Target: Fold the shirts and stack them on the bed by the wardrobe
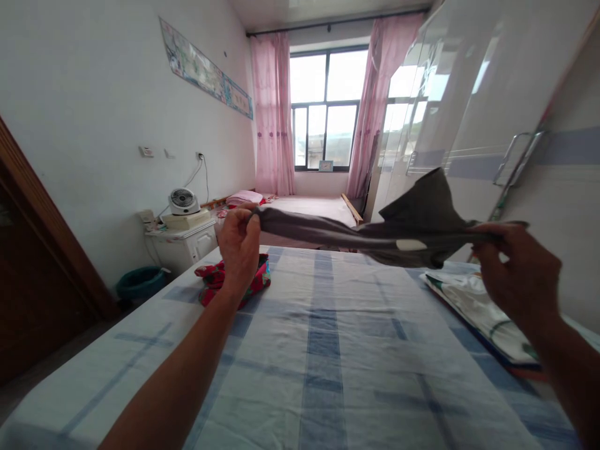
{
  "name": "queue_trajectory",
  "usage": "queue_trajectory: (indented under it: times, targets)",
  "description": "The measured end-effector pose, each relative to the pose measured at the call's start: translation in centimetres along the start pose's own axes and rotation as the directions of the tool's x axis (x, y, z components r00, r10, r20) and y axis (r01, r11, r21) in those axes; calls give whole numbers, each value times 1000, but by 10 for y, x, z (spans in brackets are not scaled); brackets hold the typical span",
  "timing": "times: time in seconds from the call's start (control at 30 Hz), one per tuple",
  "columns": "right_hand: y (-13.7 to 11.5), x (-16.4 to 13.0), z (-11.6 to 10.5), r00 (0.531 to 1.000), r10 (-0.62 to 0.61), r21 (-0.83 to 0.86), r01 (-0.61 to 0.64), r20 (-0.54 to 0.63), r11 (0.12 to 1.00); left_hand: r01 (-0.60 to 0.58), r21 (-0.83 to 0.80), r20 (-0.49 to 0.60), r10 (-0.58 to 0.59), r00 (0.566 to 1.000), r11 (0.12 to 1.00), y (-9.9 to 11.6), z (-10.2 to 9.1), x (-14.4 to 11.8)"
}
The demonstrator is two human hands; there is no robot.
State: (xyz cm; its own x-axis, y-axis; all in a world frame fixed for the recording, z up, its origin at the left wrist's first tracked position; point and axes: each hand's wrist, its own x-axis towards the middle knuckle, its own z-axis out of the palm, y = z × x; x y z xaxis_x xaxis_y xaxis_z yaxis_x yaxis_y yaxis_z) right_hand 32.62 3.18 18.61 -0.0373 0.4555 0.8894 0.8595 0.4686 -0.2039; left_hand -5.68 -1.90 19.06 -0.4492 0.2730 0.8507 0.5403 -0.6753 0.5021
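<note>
A dark grey garment (407, 234) with a pale oval patch is stretched in the air between my hands, above the bed. My left hand (240, 247) pinches one end of it between thumb and fingers. At the other end my right hand (518, 269) grips the cloth, which bunches near the fingers. One part of the garment flares upward beside the right hand. What kind of garment it is, I cannot tell. Below the left hand lies a red patterned folded cloth (255, 284) on the bed. Under the right hand rests a stack of folded white clothes (487, 306).
The bed (323, 375) has a white and blue checked sheet. Beyond it stand another bed (309, 206) by the window and a white cabinet (187, 244) carrying a fan (183, 200). A teal bin (143, 284) sits left; a glossy wardrobe (469, 125) lines the right.
</note>
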Motion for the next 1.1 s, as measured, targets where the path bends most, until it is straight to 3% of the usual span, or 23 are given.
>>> queue_trajectory:
  times: [0.07,0.13,0.17,0.27,0.3,0.33,0.37,0.47,0.53,0.6,0.67,0.73,0.87,1.1]
  targets:
    - [10,-31,-2,977,-20,9,19,213,1000,136,102,143,-150,978,985,-5,-23,-29]
    - [24,-68,-2,893,-51,86,14,447,996,285,207,271,-335,903,936,-17,-50,-63]
    - [30,-86,-3,822,-66,135,-13,566,991,332,309,346,-430,834,891,-23,-65,-79]
    - [44,-123,-6,594,-48,175,-157,803,972,338,571,586,-660,470,748,-37,-100,-109]
    - [47,-128,-6,560,-19,157,-200,828,967,297,613,625,-679,385,732,-40,-107,-112]
    - [48,-128,-5,550,14,137,-233,835,963,254,636,643,-682,347,729,-41,-110,-111]
    - [49,-125,-1,555,44,120,-255,831,959,214,646,649,-674,352,733,-43,-109,-107]
    - [51,-106,25,598,86,97,-267,796,959,131,630,658,-615,434,766,-53,-85,-89]
    - [54,-99,55,639,97,93,-256,763,962,76,596,700,-564,438,799,-70,-61,-85]
    - [59,-102,87,692,116,74,-238,713,968,-2,569,741,-512,434,822,-93,-38,-91]
    - [66,-114,116,736,138,19,-201,663,979,-102,566,754,-464,464,818,-119,-23,-106]
    - [73,-131,135,745,144,-54,-144,652,988,-181,614,738,-478,476,768,-141,-17,-122]
    - [86,-151,144,734,117,-86,-79,670,993,-247,674,713,-525,464,696,-162,-19,-139]
    - [97,-149,144,731,78,-10,-97,678,995,-274,679,709,-511,486,682,-162,-18,-135]
